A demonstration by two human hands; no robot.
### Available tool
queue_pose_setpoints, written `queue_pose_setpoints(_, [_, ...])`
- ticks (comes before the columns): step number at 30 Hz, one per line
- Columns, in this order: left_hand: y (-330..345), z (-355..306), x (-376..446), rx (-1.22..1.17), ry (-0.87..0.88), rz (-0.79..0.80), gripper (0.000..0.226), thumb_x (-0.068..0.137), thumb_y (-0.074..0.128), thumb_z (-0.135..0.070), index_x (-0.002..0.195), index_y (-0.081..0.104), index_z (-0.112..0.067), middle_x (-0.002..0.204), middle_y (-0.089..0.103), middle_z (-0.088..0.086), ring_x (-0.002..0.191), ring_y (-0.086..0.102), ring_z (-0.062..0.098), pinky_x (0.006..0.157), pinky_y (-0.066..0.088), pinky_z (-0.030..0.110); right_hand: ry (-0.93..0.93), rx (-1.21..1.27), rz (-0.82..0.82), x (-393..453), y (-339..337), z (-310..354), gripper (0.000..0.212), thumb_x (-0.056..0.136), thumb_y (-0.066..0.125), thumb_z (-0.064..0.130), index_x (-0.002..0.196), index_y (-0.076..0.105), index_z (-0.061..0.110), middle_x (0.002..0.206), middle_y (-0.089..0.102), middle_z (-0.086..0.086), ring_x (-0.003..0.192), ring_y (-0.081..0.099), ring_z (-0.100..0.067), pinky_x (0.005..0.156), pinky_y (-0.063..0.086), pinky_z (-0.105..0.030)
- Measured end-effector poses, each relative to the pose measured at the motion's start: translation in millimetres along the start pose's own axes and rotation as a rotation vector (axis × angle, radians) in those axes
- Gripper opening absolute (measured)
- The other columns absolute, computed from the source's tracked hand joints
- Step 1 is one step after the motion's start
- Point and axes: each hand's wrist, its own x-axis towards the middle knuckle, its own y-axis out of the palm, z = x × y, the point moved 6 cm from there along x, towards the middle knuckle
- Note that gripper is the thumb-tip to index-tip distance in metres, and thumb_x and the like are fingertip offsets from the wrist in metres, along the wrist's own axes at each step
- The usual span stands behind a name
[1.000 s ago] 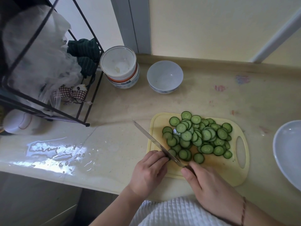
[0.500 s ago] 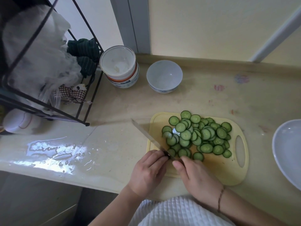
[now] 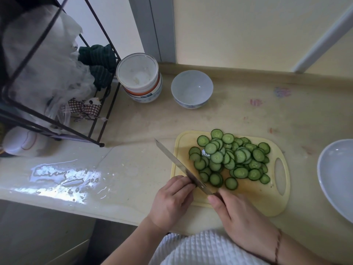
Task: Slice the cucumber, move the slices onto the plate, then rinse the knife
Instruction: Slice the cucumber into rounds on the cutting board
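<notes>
Your right hand [image 3: 242, 220] grips the handle of the knife [image 3: 183, 167], fingers curled round it so the handle itself is hidden. The blade runs up and to the left, its tip out past the left edge of the yellow cutting board [image 3: 254, 196] and over the tabletop [image 3: 133, 131]. Your left hand [image 3: 172, 199] sits at the board's near left corner, fingers bent, fingertips touching the flat of the blade. You cannot tell whether it holds anything beneath them. The cucumber slices [image 3: 231, 157] lie heaped in an overlapping pile across the middle of the board, just right of the blade. The white plate [image 3: 336, 176] waits at the right edge, apart from the board. A small white bowl [image 3: 192, 88] and a stack of bowls [image 3: 140, 77] stand at the back, beside a black wire rack [image 3: 57, 77].
</notes>
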Motion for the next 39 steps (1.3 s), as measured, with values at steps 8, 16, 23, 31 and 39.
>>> queue_pose_setpoints(8, [1.4,0.0,-2.4,-0.009,-0.002,-0.005,0.013,0.092,0.069,-0.008,0.101,0.077,-0.002,0.107,0.072,0.006,0.098,0.067,0.023,0.087,0.056,0.029,0.026,-0.057,0.030,13.4,17.2,0.1,0.050,0.087,0.013,0.063,0.081,0.042,0.024,0.065,0.051,0.005,0.063,0.055,-0.015,0.061,0.044,-0.034])
queue_pose_setpoints(16, [0.8,-0.5,-2.8,0.009,-0.005,-0.019,0.010,0.093,0.069,-0.009,0.096,0.075,-0.001,0.099,0.069,0.007,0.093,0.066,0.024,0.087,0.056,0.028,0.090,-0.014,0.002,25.1,6.6,-15.4,0.044,0.088,0.018,0.060,0.072,0.042,0.027,0.056,0.050,0.005,0.047,0.046,-0.006,0.044,0.035,-0.019])
queue_pose_setpoints(23, [1.4,1.3,-2.8,0.009,-0.005,-0.020,0.009,0.092,0.070,-0.009,0.095,0.075,-0.002,0.099,0.070,0.006,0.094,0.066,0.023,0.086,0.056,0.027,0.043,0.060,0.002,15.4,3.0,-10.4,0.049,0.087,0.020,0.064,0.073,0.046,0.024,0.056,0.048,0.005,0.046,0.044,-0.009,0.046,0.036,-0.025])
queue_pose_setpoints(31, [-0.4,0.3,-1.9,-0.006,0.002,-0.029,0.011,0.093,0.067,-0.009,0.094,0.075,-0.003,0.101,0.072,0.006,0.094,0.066,0.022,0.084,0.056,0.028,0.001,-0.004,0.004,-3.6,4.4,-5.0,0.048,0.086,0.013,0.068,0.073,0.039,0.029,0.061,0.054,0.002,0.061,0.055,-0.015,0.059,0.045,-0.035])
queue_pose_setpoints(39, [2.4,1.2,-5.2,-0.019,-0.028,-0.029,0.009,0.092,0.070,-0.010,0.097,0.076,-0.004,0.107,0.072,0.004,0.097,0.067,0.022,0.086,0.056,0.031,0.021,-0.044,0.026,9.5,19.0,-5.8,0.040,0.091,0.017,0.059,0.074,0.035,0.027,0.062,0.046,0.007,0.061,0.050,-0.014,0.061,0.041,-0.032])
